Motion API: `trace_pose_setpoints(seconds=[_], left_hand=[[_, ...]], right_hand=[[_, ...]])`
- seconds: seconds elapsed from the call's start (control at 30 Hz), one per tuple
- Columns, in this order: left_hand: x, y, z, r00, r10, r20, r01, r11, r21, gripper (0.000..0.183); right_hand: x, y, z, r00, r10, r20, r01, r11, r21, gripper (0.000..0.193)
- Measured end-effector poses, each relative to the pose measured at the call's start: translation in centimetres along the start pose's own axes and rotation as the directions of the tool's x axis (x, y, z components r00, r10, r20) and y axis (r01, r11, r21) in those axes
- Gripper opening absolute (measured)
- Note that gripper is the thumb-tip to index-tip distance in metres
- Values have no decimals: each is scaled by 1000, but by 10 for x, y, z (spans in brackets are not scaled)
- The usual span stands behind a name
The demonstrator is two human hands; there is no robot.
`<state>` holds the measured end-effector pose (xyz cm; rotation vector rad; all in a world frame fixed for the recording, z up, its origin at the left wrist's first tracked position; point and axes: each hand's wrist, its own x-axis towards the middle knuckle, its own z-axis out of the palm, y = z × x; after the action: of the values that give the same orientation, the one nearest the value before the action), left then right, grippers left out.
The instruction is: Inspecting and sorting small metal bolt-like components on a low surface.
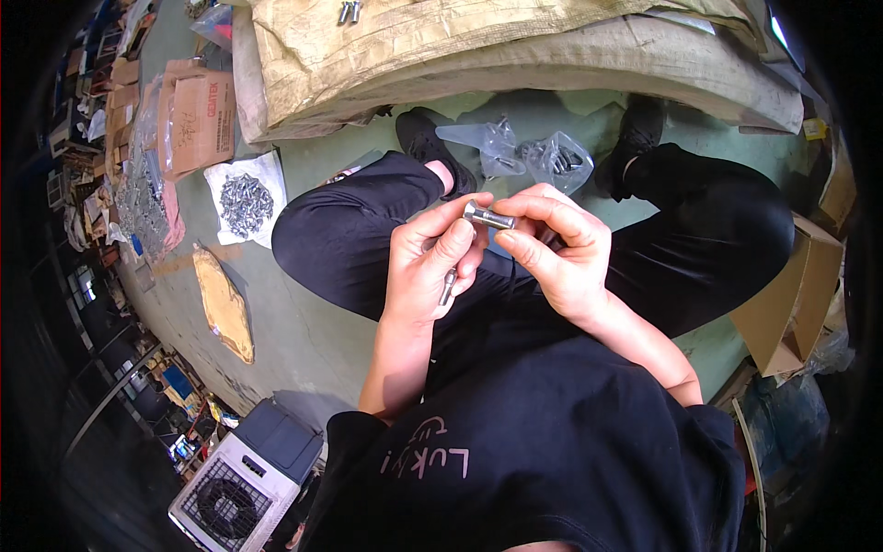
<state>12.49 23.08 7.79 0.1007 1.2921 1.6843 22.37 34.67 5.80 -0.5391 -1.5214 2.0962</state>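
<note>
Seated person, viewed from above, legs folded on a green floor (313,340). The left hand (425,267) and right hand (561,253) are meeting over the lap, both gripping a short metal bolt (487,217) between fingertips; the left hand is also holding a second bolt (448,286) against its palm. Two clear plastic bags of hardware (529,155) are lying between the black shoes. A heap of bolts on white sheeting (246,202) is resting to the left, near a cardboard box (195,115).

The bolt (487,218) was shiny bare metal, pretty smooth. The bags (561,158) on the floor (313,322) were thin glossy clear plastic, floor itself matt and scuffed. Trousers (368,221) were matt black cloth, box (198,115) plain brown cardboard.
</note>
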Motion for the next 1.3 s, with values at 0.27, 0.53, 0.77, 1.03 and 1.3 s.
trace_pose_setpoints(seconds=[0.27, 0.53, 0.77, 1.03, 1.3], left_hand=[[2, -3, -5, 999, -7, 40, 10, 997, -78, 27], [1, -1, -3, 999, 24, -23, -26, 995, -95, 28], [1, 0, 1, 991, 132, -19, -132, 991, -8, 32], [2, -3, 0, 975, 220, -15, -217, 970, 111, 32], [2, -4, 0, 925, 379, 10, -349, 842, 411, 33]], right_hand=[[0, 1, 2, 980, -196, 11, 196, 969, -149, 22], [-2, 7, -1, 1000, 8, -14, -7, 1000, 18, 22], [-2, 8, 2, 971, 235, -42, -217, 942, 255, 23], [-1, 8, 1, 965, 257, -44, -231, 921, 312, 22], [-1, 11, -4, 944, 330, 26, -305, 835, 457, 25]])
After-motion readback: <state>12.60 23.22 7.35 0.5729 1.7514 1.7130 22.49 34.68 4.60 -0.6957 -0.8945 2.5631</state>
